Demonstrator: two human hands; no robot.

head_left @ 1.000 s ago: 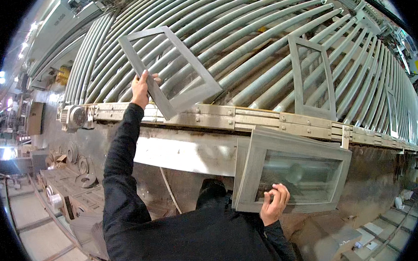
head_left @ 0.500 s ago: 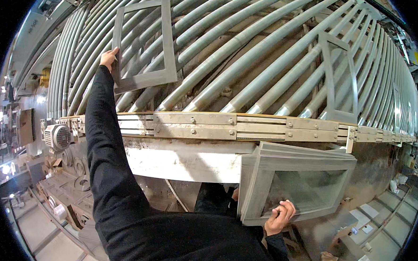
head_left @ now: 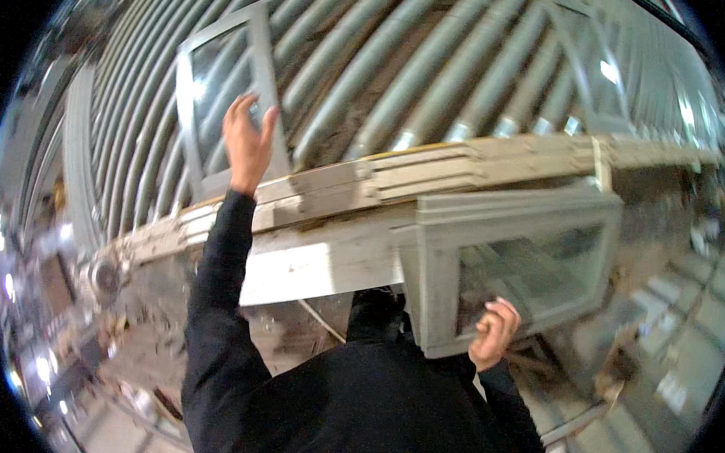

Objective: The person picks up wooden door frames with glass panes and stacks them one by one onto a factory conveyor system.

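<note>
My left hand (head_left: pixel 248 145) is raised over the roller conveyor with its fingers spread and nothing in them. Behind it, a grey-framed glass cabinet door (head_left: pixel 271 131) lies on the rollers; from this angle I cannot tell whether the fingertips touch it. On my right, several similar cabinet doors stand tilted as a stack (head_left: pixel 446 272) against the near side of the conveyor. My right hand (head_left: pixel 494 336) is closed at the stack's lower rail, fingers curled over it. The palm side and thumb are partly hidden.
Long metal rollers (head_left: pixel 402 105) stretch away beyond a pale side rail (head_left: pixel 431 177). Another framed door (head_left: pixel 588 66) lies on them at far right. A motor (head_left: pixel 104 277) sits at the rail's left end. Below is a white panel (head_left: pixel 311 275), with paper scraps (head_left: pixel 672 392) on the floor.
My left hand has let go of the door on the rollers and drawn back toward me, right of its former place. The view has tilted; my right hand stays at the stack.
</note>
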